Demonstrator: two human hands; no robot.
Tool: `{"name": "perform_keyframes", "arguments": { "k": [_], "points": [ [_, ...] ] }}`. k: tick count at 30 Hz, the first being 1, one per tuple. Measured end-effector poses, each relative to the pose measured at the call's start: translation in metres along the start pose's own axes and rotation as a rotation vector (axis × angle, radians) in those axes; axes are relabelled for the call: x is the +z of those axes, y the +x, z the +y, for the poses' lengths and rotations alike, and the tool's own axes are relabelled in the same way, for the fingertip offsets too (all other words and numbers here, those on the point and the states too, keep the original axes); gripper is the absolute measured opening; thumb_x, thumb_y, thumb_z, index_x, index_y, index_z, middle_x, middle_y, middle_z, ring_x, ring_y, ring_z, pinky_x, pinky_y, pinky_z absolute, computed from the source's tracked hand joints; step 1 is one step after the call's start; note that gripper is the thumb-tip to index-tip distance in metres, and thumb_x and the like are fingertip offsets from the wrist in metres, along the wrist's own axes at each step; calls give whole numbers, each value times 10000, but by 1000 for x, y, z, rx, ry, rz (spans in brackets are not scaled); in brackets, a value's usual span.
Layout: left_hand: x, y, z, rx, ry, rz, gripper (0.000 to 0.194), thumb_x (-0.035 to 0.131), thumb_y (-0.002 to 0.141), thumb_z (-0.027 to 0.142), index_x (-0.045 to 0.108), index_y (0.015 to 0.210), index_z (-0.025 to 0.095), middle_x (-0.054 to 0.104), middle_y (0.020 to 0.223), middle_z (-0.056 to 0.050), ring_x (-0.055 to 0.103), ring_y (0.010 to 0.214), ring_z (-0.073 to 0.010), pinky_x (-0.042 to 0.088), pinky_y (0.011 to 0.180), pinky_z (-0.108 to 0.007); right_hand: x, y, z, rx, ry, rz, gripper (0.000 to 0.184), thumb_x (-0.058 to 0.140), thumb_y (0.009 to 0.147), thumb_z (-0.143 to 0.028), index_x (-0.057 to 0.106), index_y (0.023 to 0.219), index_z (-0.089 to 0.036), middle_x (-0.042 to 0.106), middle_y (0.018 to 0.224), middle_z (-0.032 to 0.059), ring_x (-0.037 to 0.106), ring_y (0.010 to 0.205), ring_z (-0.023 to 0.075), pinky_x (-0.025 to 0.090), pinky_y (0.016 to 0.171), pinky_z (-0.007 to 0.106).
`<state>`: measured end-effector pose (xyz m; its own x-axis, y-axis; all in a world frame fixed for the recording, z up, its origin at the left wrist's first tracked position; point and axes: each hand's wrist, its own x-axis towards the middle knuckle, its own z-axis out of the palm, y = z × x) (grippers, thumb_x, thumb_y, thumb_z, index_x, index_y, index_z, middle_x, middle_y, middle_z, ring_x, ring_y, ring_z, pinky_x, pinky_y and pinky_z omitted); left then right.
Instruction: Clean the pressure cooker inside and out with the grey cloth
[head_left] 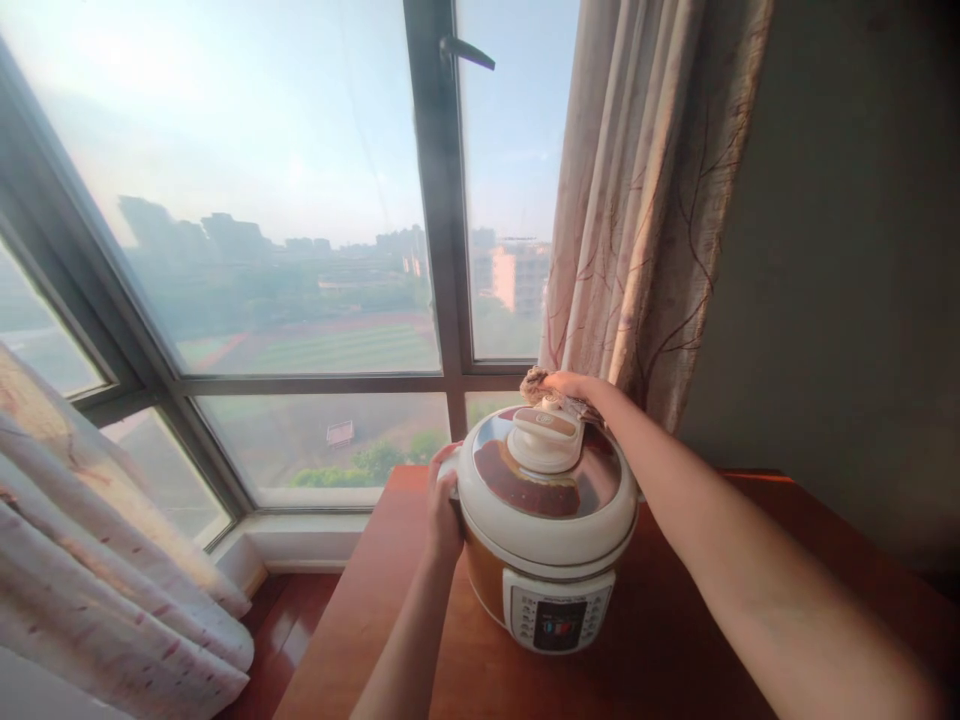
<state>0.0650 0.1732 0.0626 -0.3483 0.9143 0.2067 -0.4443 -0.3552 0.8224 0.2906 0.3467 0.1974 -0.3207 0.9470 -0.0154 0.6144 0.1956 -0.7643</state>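
Note:
An electric pressure cooker (487,585) stands upright on the wooden table, white and brown with a shiny lid (491,455). A raised white lid handle (546,440) sits on top, and the control panel (562,620) faces me. On the cooker's left side, my left hand (444,505) is closed around the white side handle (450,468). My right hand (571,386) reaches over the lid to its far side. It is closed on a crumpled beige cloth (535,386), which lies against the back of the lid; part of the cloth is hidden behind the lid handle.
The reddish-brown table (360,620) reaches toward the window (315,200). Patterned curtains hang at the right (637,200) and lower left (97,560). A low white sill (307,540) runs beneath the glass, and a dark grey wall (840,250) stands at the right.

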Motion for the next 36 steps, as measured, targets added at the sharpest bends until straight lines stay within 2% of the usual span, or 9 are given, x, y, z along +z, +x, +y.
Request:
{"name": "perform_keyframes", "arguments": {
  "k": [3, 7, 11, 14, 18, 24, 27, 31, 36],
  "points": [
    [-1, 0, -2, 15, 4, 2, 422, 639, 769, 412, 607, 1152, 239, 687, 1183, -59, 655, 1033, -268, 496, 886, -383, 1, -1, -12, 40, -92, -98, 276, 613, 971, -394, 676, 1061, -141, 712, 1018, 51, 686, 860, 187, 573, 794, 368],
    [-2, 0, -5, 16, -23, -23, 402, 633, 794, 391, 604, 1162, 233, 700, 1154, -54, 657, 1035, -266, 485, 898, -374, 3, -8, -36, 5, -232, -141, 190, 633, 900, -287, 732, 907, -126, 758, 867, 82, 693, 761, 231, 529, 730, 331],
    [-3, 1, -7, 32, -46, -22, 444, 654, 775, 384, 599, 1184, 217, 692, 1194, -73, 658, 1033, -271, 480, 883, -365, 15, -20, -56, -110, -382, -140, 160, 697, 789, -262, 755, 913, -179, 773, 1005, 82, 692, 948, 269, 487, 811, 298],
    [-4, 2, -6, 29, -43, -35, 457, 658, 776, 384, 593, 1196, 217, 696, 1180, -79, 656, 1029, -279, 479, 868, -368, 21, -33, -60, -188, -462, -108, 230, 665, 800, -270, 753, 1008, -228, 750, 1150, 64, 656, 1094, 274, 461, 885, 287],
    [-7, 3, -4, 36, -5, -70, 446, 657, 792, 387, 602, 1202, 220, 691, 1195, -74, 639, 1079, -282, 466, 907, -370, 17, -55, -57, -255, -517, -54, 304, 591, 850, -274, 728, 1120, -250, 737, 1196, 51, 643, 1121, 280, 453, 899, 304],
    [-10, 3, -2, 40, 32, -98, 451, 653, 811, 418, 601, 1215, 222, 710, 1132, -64, 647, 1023, -265, 460, 894, -356, 7, -87, -53, -313, -509, 28, 305, 542, 892, -282, 721, 1136, -246, 747, 1165, 56, 647, 1098, 282, 448, 898, 320],
    [-11, 2, -2, 27, 34, -110, 451, 647, 820, 416, 595, 1229, 234, 713, 1118, -55, 648, 1020, -259, 456, 901, -354, 6, -99, -45, -358, -394, 103, 293, 557, 894, -299, 723, 1132, -255, 767, 1096, 43, 648, 1068, 280, 453, 907, 328],
    [-11, 2, -2, 16, 32, -88, 453, 656, 808, 419, 597, 1220, 241, 702, 1164, -58, 641, 1051, -268, 461, 887, -353, 6, -111, -27, -423, -226, 218, 247, 549, 880, -282, 743, 1015, -208, 771, 1012, 57, 651, 999, 269, 458, 911, 326],
    [-9, 3, -3, -4, 13, -60, 497, 684, 764, 430, 603, 1211, 229, 712, 1114, -60, 658, 961, -256, 471, 863, -359, 10, -135, -9, -390, -72, 331, 301, 536, 880, -318, 728, 1078, -197, 753, 1093, 79, 651, 1050, 286, 472, 933, 362]
  ]
}}
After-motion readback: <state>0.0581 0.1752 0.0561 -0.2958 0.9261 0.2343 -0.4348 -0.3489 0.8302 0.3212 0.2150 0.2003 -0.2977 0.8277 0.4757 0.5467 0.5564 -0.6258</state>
